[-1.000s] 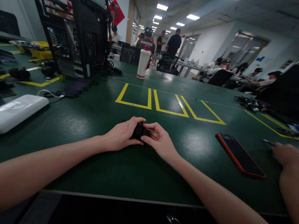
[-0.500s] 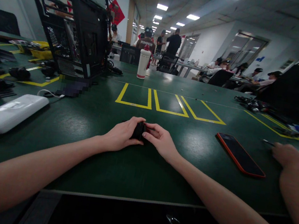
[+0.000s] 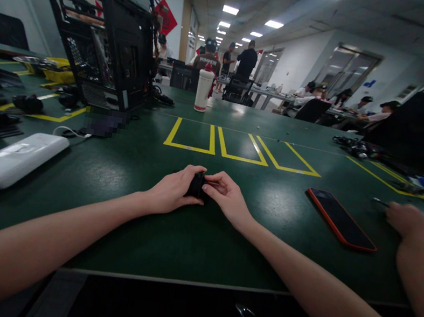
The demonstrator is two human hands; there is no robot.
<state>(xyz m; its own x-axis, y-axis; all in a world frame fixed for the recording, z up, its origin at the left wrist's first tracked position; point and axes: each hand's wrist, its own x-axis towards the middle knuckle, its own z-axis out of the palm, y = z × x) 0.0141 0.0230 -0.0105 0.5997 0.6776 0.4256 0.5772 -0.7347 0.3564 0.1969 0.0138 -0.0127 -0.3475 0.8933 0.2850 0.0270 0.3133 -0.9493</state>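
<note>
A small black object [image 3: 196, 185] is held just above or on the green table [image 3: 129, 253], near the middle of the view. My left hand [image 3: 173, 190] grips it from the left, thumb and fingers round its sides. On its right side, my right hand [image 3: 226, 194] is pinched close against the object. What lies between those fingertips is too small to make out. Beyond both hands, yellow tape frames [image 3: 189, 148] mark the table.
A white power bank [image 3: 10, 158] lies left, below a black computer case [image 3: 119, 55]. An orange-edged phone [image 3: 343, 220] rests to the right, near another person's hands [image 3: 414, 221]. A white cup [image 3: 203, 90] stands farther back.
The fingers of my right hand have shifted slightly at the black object. My left hand keeps its hold. At the right edge, the other person's farther hand has moved a little.
</note>
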